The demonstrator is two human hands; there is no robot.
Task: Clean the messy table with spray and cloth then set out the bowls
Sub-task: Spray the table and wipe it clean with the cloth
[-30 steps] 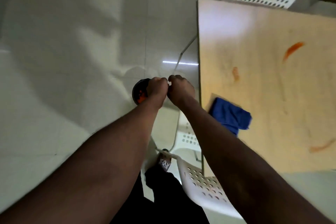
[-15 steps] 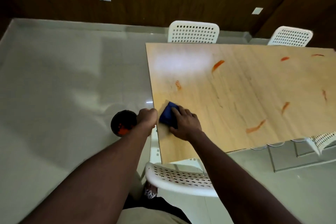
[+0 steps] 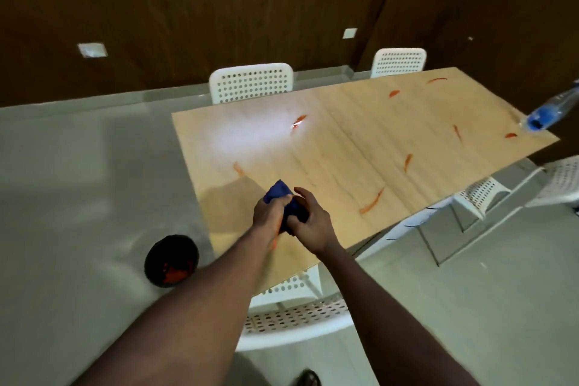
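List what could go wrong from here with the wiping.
1. The left hand and right hand both hold the cloth, while the bottle sits at the far right corner of the table. Wiping dry may just spread the orange smears.
2. The bottle is close to the table's edge and might get knocked off.
3. The bowl lies on the floor beside the table, so a sideways step could kick it.

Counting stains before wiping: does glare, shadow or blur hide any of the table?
Head view: white glare on the table's far left washes over one orange streak; a shadow darkens the wood left of the blue cloth; the bottle at the right edge is blurred and stretched.
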